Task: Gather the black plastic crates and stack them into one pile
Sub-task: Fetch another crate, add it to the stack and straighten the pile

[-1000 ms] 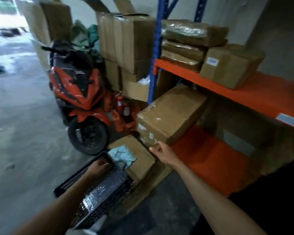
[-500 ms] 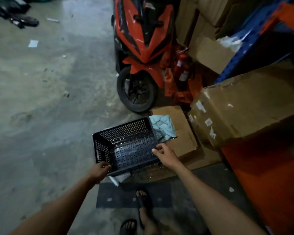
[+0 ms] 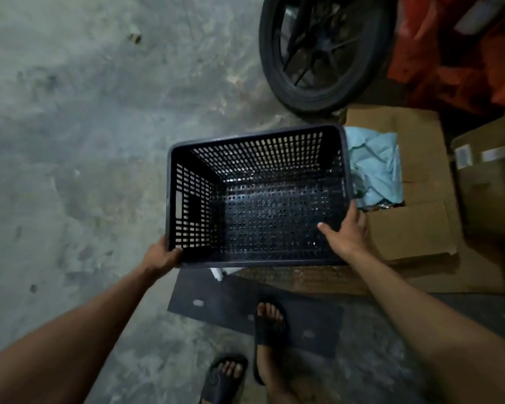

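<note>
One black plastic crate (image 3: 263, 158) with perforated walls and floor is held upright and empty in front of me, above the concrete floor. My left hand (image 3: 161, 255) grips its near left corner. My right hand (image 3: 347, 231) grips the near right part of its rim, thumb inside the crate. No other black crate shows in this view.
A motorcycle's front wheel (image 3: 321, 53) stands just beyond the crate, orange bodywork to its right. An open cardboard box (image 3: 411, 223) with light blue cloth (image 3: 376, 167) lies right of the crate. A dark mat (image 3: 231, 304) and my sandalled feet (image 3: 270, 325) are below.
My head has tilted down and closer. The crate, first tilted under my left hand alone, is now level and held by both hands.
</note>
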Available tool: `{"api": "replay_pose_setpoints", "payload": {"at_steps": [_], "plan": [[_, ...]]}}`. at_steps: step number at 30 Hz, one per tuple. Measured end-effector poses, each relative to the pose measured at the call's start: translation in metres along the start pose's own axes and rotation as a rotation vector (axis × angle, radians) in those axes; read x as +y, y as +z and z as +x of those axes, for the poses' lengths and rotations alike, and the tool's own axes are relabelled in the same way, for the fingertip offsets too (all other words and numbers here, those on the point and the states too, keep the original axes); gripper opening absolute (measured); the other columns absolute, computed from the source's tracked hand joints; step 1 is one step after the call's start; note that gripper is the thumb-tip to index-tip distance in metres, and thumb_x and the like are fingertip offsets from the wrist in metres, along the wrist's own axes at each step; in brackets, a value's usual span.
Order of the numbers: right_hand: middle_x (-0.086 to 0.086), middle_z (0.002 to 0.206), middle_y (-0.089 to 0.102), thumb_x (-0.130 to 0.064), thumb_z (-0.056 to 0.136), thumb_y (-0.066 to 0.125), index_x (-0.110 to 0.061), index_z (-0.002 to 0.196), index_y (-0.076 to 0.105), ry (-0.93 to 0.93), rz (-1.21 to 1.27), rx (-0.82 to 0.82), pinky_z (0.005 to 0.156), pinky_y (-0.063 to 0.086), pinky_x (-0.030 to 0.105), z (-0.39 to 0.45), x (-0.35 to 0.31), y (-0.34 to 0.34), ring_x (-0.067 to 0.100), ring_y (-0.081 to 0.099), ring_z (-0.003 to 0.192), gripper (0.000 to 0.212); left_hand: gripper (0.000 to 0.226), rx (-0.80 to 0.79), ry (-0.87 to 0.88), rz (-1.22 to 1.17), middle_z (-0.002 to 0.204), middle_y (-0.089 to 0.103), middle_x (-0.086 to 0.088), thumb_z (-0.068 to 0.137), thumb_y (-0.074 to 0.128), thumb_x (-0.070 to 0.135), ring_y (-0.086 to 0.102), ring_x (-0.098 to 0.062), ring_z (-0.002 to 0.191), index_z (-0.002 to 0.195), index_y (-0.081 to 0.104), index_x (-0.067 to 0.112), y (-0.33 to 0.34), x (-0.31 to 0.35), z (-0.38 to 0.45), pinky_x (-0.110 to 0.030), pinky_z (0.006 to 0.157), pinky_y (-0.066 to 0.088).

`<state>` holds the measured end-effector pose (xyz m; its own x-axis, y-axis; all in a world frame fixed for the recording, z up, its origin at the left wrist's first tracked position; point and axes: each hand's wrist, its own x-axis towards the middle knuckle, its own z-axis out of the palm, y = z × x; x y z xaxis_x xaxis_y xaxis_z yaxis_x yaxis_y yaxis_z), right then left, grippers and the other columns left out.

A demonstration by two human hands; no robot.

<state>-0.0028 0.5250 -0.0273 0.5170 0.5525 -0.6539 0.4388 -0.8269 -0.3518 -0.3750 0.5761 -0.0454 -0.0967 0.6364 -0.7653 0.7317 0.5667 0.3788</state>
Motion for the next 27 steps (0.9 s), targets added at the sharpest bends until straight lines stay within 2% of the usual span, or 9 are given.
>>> {"api": "replay_pose_setpoints", "payload": {"at_steps": [3,6,8,10,13,17,20,23,27], "plan": [[0.013,0.161,0.005,-0.038,0.083,0.068,-0.031,0.151,-0.012,-0.055,-0.008,0.129,0.114,0.019,0.054,0.029,0.024,0.028,0.039,0.017,0.144,0.105,0.055,0.031,-0.064,-0.153,0.132,0.053,-0.025,0.091,0.061,0.01,0.054,-0.039,0.121,0.136,0.031,0.001,0.025,-0.024,0.047,-0.048,0.098,0.047],[0.013,0.156,0.022,-0.033,0.077,0.075,-0.029,0.149,0.006,-0.025,0.109,0.292,0.115,0.018,0.054,0.041,0.038,0.043,0.034,0.024,0.142,0.1,0.056,0.15,-0.192,-0.311,0.131,0.053,-0.021,0.088,0.063,0.01,0.055,-0.038,0.119,0.134,0.033,-0.002,0.053,-0.032,0.075,-0.047,0.1,0.048],[0.012,0.149,0.034,-0.024,0.08,0.073,-0.019,0.144,0.022,0.068,0.295,0.306,0.113,0.026,0.043,0.043,0.042,0.041,0.028,0.035,0.135,0.082,0.048,0.199,-0.247,-0.348,0.124,0.056,-0.02,0.087,0.058,0.009,0.057,-0.039,0.114,0.129,0.038,-0.003,0.062,-0.036,0.075,-0.047,0.097,0.05],[0.013,0.135,0.047,-0.01,0.085,0.065,-0.015,0.129,0.037,0.1,0.429,0.3,0.1,0.037,0.035,0.038,0.043,0.025,0.028,0.048,0.121,0.053,0.041,0.25,-0.259,-0.347,0.121,0.06,-0.024,0.086,0.054,0.007,0.059,-0.041,0.109,0.124,0.043,-0.001,0.062,-0.036,0.058,-0.05,0.096,0.05],[0.012,0.108,0.054,0.0,0.088,0.055,-0.012,0.104,0.045,0.008,0.333,0.373,0.079,0.038,0.032,0.024,0.038,-0.004,0.035,0.055,0.104,0.023,0.035,0.446,-0.17,-0.276,0.112,0.064,-0.024,0.079,0.051,0.0,0.06,-0.04,0.101,0.114,0.047,0.005,0.045,-0.022,0.026,-0.046,0.089,0.049],[0.019,0.12,0.054,0.002,0.084,0.057,-0.007,0.114,0.041,0.067,0.448,0.447,0.084,0.044,0.036,-0.03,0.025,-0.047,0.033,0.054,0.103,0.035,0.036,0.551,-0.047,-0.208,0.105,0.068,-0.02,0.075,0.052,-0.004,0.059,-0.032,0.085,0.109,0.055,0.008,0.0,0.016,-0.031,-0.041,0.08,0.046],[0.019,0.129,0.05,0.006,0.085,0.055,-0.004,0.123,0.045,0.097,0.561,0.444,0.099,0.045,0.04,-0.097,0.017,-0.085,0.035,0.053,0.115,0.04,0.034,0.548,0.012,-0.205,0.107,0.067,-0.021,0.076,0.052,0.002,0.062,-0.037,0.094,0.109,0.055,0.007,-0.04,0.05,-0.095,-0.044,0.085,0.047],[0.014,0.13,0.054,0.004,0.088,0.054,-0.007,0.127,0.05,0.078,0.62,0.498,0.091,0.042,0.028,-0.184,0.016,-0.138,0.027,0.054,0.116,0.04,0.031,0.568,0.066,-0.203,0.11,0.067,-0.02,0.08,0.052,0.013,0.062,-0.04,0.101,0.111,0.056,0.01,-0.079,0.086,-0.175,-0.044,0.089,0.047],[0.004,0.116,0.055,-0.001,0.088,0.057,-0.016,0.122,0.051,0.021,0.601,0.581,0.085,0.048,0.036,-0.292,0.027,-0.221,0.024,0.056,0.107,0.038,0.03,0.546,0.154,-0.225,0.109,0.067,-0.018,0.08,0.053,0.021,0.062,-0.039,0.102,0.107,0.058,0.011,-0.12,0.13,-0.278,-0.043,0.088,0.047]]}}
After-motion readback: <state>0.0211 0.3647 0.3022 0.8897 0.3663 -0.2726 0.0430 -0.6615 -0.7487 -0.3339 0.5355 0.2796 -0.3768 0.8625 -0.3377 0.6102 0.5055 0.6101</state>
